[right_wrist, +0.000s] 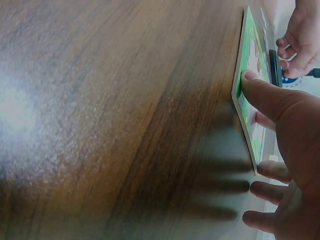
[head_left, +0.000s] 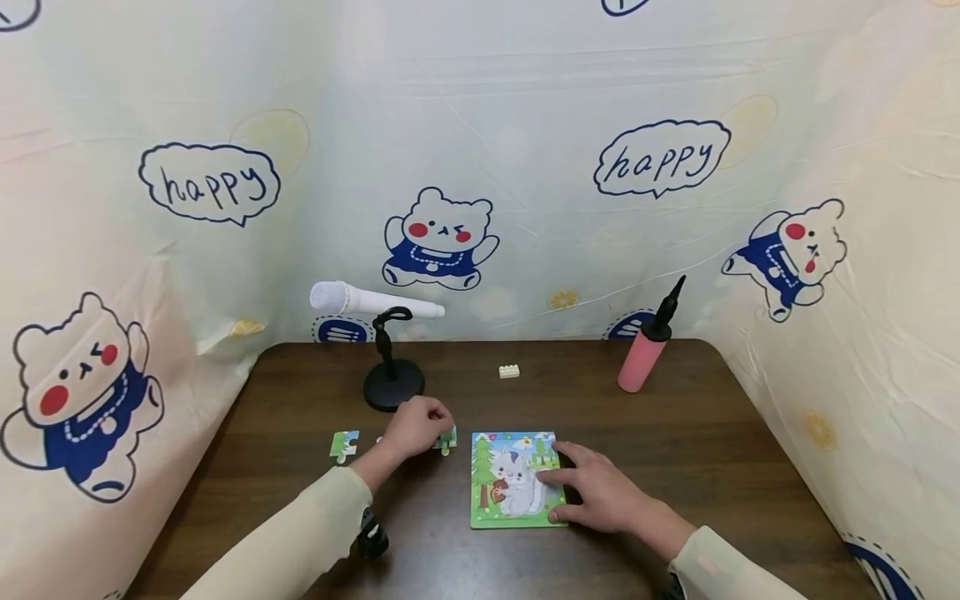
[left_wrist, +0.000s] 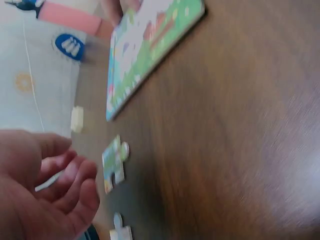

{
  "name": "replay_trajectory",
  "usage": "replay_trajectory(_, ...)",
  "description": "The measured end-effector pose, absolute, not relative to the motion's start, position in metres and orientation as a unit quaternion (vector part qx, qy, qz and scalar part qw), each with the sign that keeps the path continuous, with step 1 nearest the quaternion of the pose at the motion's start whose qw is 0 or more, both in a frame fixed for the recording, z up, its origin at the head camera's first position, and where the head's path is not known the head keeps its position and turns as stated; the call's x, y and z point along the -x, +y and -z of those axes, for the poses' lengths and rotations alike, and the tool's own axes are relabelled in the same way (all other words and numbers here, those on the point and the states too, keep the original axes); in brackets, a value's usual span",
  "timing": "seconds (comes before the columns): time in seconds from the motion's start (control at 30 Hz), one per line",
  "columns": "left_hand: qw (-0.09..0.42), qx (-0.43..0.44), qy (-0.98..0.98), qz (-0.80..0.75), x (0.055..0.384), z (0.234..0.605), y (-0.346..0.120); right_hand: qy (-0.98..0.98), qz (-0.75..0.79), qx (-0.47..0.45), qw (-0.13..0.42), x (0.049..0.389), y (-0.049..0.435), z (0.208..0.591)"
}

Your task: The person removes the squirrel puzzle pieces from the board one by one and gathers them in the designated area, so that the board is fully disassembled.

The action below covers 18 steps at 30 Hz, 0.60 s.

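A square picture puzzle point(head_left: 517, 479) with a white cartoon animal among green trees lies flat on the table. My right hand point(head_left: 603, 492) rests over its right side. In the right wrist view the thumb point(right_wrist: 255, 85) touches the puzzle's face, while the other fingers are spread along the edge. My left hand point(head_left: 416, 427) is just above a loose jigsaw piece point(head_left: 447, 439), left of the puzzle. Its fingers are loosely curled beside that piece point(left_wrist: 114, 162) in the left wrist view, apart from it. Another jigsaw piece point(head_left: 345, 446) lies further left; one more is mostly hidden by the left wrist.
A white microphone point(head_left: 378, 301) sits in a black stand point(head_left: 393, 385) behind the left hand. A small cream building brick point(head_left: 509, 372) lies at the back. At the back right stands a pink hand pump point(head_left: 643, 362) with a black nozzle. A printed curtain surrounds the brown table point(head_left: 712, 450).
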<state>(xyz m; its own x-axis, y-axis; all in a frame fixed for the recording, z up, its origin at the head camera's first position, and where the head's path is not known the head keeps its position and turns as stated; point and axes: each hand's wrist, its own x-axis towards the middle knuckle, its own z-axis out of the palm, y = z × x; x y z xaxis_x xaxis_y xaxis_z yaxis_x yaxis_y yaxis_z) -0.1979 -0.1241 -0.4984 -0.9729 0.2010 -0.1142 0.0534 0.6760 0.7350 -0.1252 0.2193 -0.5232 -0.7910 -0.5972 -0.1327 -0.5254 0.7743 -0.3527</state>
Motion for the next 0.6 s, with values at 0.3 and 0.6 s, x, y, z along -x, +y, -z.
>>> replay_trajectory(0.3, 0.172, -0.108, 0.856, -0.476, 0.166, 0.494, -0.114, 0.929, 0.149, 0.324, 0.098, 0.119, 0.213, 0.517)
replay_trajectory(0.6, 0.175, -0.132, 0.853, -0.474, 0.162, 0.505, -0.102, 0.911, 0.157, 0.367, 0.101, 0.113, 0.187, 0.517)
